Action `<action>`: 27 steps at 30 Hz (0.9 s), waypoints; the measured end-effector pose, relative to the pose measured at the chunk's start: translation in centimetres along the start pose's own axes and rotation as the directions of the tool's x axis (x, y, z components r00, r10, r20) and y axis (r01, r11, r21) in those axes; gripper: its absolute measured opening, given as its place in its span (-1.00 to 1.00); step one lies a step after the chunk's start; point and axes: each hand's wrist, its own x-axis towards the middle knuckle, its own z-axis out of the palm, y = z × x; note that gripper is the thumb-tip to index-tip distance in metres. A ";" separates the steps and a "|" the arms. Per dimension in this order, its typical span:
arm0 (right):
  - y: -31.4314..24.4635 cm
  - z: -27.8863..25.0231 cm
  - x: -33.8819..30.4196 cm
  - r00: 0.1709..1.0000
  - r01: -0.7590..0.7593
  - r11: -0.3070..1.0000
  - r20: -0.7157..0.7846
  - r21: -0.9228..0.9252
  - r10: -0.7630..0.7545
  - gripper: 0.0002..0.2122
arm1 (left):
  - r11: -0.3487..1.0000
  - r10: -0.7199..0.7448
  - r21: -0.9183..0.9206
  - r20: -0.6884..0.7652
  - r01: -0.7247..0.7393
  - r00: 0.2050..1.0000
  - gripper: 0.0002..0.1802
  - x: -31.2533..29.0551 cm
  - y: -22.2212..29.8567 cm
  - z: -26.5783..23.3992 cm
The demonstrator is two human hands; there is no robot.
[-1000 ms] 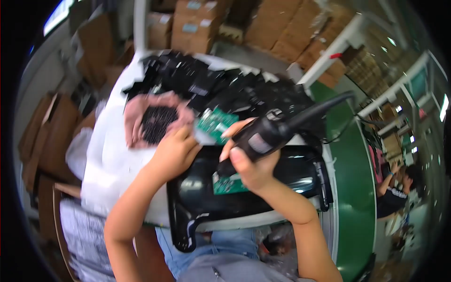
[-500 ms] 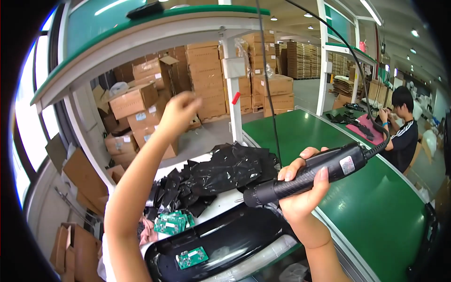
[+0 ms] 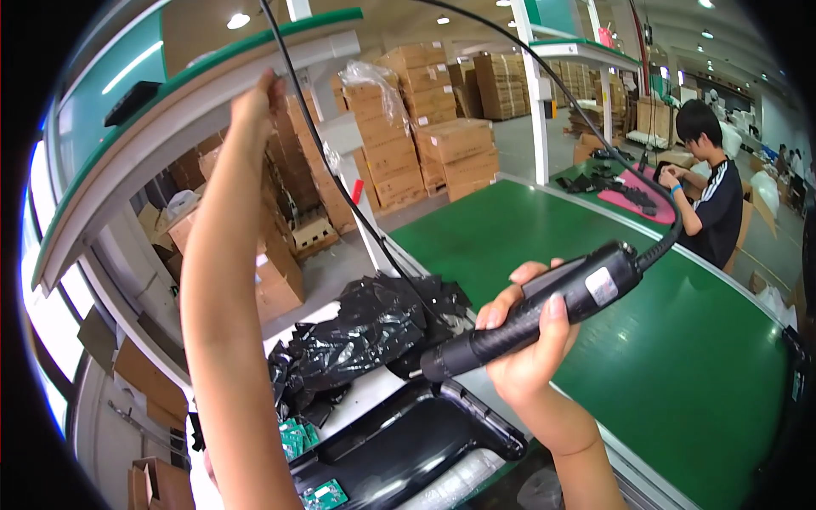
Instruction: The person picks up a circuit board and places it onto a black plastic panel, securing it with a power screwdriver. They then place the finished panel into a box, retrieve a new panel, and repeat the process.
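Broadly, a smooth green worktop (image 3: pixel 671 365) fills much of the right side, its near end cut off by the lower edge. One overhead shelf (image 3: pixel 183 110), green along its rim, spans the upper left. Brown cardboard boxes (image 3: pixel 463 157) stand stacked behind, overlapping too much to count. One co-worker (image 3: pixel 722 217) in a dark, white-striped top sits beyond the worktop; what those fingers handle is too small to make out.

On a white table (image 3: pixel 365 389), mostly covered, sits one glossy black casing (image 3: pixel 399 446), a hollow shell with rounded corners; the person's left forearm and the lower edge hide its left part. Behind it heaps a crinkled, shiny mass of black plastic pieces (image 3: pixel 374 319), uncountable in their tangle.

The right hand (image 3: pixel 527 361) grasps one black electric screwdriver (image 3: pixel 544 310), cylindrical, with a finely patterned grip, held slanting above the casing's far end. One of two black cables (image 3: pixel 676 217) joins its rear. The left hand (image 3: pixel 255 106) is raised beside the shelf, small and blurred; whether it holds or touches anything cannot be told.

One green circuit board (image 3: pixel 327 495) lies in the casing, clipped by the lower edge. More boards (image 3: pixel 296 435) cluster beside it, half hidden by the forearm, their number unclear. Smallest is the screwdriver's slim metal bit (image 3: pixel 415 373), touching nothing discernible.
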 end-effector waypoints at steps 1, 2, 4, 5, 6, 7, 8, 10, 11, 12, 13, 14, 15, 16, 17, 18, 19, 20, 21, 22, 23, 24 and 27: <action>0.0 -0.3 0.1 1.000 -0.017 1.000 -0.019 -0.014 0.016 -0.63 | 0.999 0.046 -0.002 -0.011 -0.046 0.999 -0.75 0.7 -0.3 0.1; 0.0 -0.5 0.4 0.999 -0.009 1.000 -0.033 -0.012 0.009 -0.64 | 0.998 0.034 0.061 -0.062 -0.030 0.997 -0.80 0.6 -0.2 0.7; 0.2 -0.6 0.6 0.998 -0.015 1.000 -0.053 0.004 0.015 -0.65 | 0.983 0.023 0.181 -0.070 -0.010 0.997 -0.86 0.8 0.7 0.3; -0.2 -0.3 0.7 0.996 -0.040 0.999 -0.077 -0.010 0.039 -0.65 | 0.973 0.014 0.229 -0.015 -0.010 1.000 -0.85 0.3 1.1 0.2; -0.7 0.2 0.8 0.993 -0.052 0.999 -0.107 0.015 0.053 -0.67 | 0.970 -0.017 0.242 -0.026 0.023 1.000 -0.85 -0.4 1.3 -0.1; -0.7 0.8 0.7 0.988 -0.074 0.996 -0.129 0.049 0.080 -0.68 | 0.972 -0.029 0.234 0.033 0.021 0.999 -0.81 -1.7 1.6 -0.8; -1.0 1.2 0.6 0.985 -0.103 0.993 -0.135 0.051 0.109 -0.68 | 0.976 -0.031 0.219 0.096 0.009 0.995 -0.77 -2.6 1.8 -1.5; -1.7 2.0 -0.1 0.983 -0.140 0.979 -0.101 0.148 0.155 -0.69 | 0.975 -0.223 0.134 0.512 0.178 0.830 -0.65 -5.3 2.4 -5.6; -1.8 1.8 -0.3 0.981 -0.149 0.973 -0.100 0.177 0.168 -0.69 | 0.975 -0.184 0.210 0.546 0.079 0.818 -0.75 -11.5 2.1 -4.5; -1.9 2.0 -0.6 0.975 -0.170 0.970 -0.113 0.171 0.191 -0.69 | 0.960 -0.146 0.280 0.582 -0.029 0.800 -0.69 -19.9 2.4 -2.9; -1.9 2.2 -0.9 0.968 -0.192 0.965 -0.125 0.177 0.216 -0.69 | 0.957 -0.155 0.288 0.603 -0.032 0.782 -0.65 -24.2 1.7 -3.9; -2.1 3.0 -1.6 0.961 -0.222 0.955 -0.123 0.195 0.248 -0.66 | 0.942 -0.238 0.334 0.586 0.036 0.774 -0.68 -28.5 2.0 -5.7; -2.3 3.5 -2.5 0.953 -0.247 0.947 -0.128 0.203 0.276 -0.63 | 0.930 -0.284 0.360 0.577 0.074 0.766 -0.71 -32.0 1.8 -7.1; -2.3 3.9 -3.4 0.943 -0.280 0.937 -0.126 0.207 0.310 -0.63 | 0.915 -0.329 0.387 0.560 0.110 0.761 -0.73 -35.0 1.7 -8.3; -2.0 4.7 -4.4 0.933 -0.319 0.907 -0.078 0.275 0.351 -0.64 | 0.900 -0.365 0.410 0.531 0.145 0.765 -0.72 -37.6 2.2 -9.7; -1.7 5.4 -5.5 0.922 -0.353 0.873 -0.031 0.336 0.385 -0.65 | 0.886 -0.399 0.427 0.506 0.179 0.765 -0.70 -39.8 2.7 -10.8; -1.6 6.2 -6.6 0.912 -0.381 0.837 0.014 0.392 0.409 -0.65 | 0.878 -0.409 0.436 0.476 0.195 0.779 -0.70 -41.6 3.5 -11.2; -1.1 7.4 -8.0 0.894 -0.422 0.812 0.033 0.404 0.448 -0.65 | 0.869 -0.390 0.467 0.438 0.165 0.810 -0.70 -43.3 4.6 -11.7; -0.6 8.6 -9.3 0.893 -0.427 0.816 0.038 0.389 0.449 -0.64 | 0.857 -0.367 0.498 0.404 0.136 0.838 -0.70 -44.6 5.5 -12.4; -0.5 9.7 -10.5 0.896 -0.424 0.830 0.036 0.363 0.442 -0.63 | 0.853 -0.373 0.498 0.375 0.155 0.848 -0.70 -45.7 6.1 -13.2; -0.4 10.7 -11.7 0.901 -0.419 0.844 0.036 0.335 0.433 -0.62 | 0.848 -0.366 0.506 0.346 0.157 0.864 -0.69 -46.6 6.7 -14.0; -0.4 11.6 -12.7 0.888 -0.446 0.832 0.048 0.330 0.458 -0.62 | 0.844 -0.359 0.513 0.318 0.159 0.878 -0.69 -47.5 7.2 -14.8; 0.2 13.2 -14.6 0.845 -0.529 0.784 0.111 0.325 0.524 -0.63 | 0.819 -0.303 0.565 0.269 0.105 0.914 -0.68 -48.7 8.2 -17.1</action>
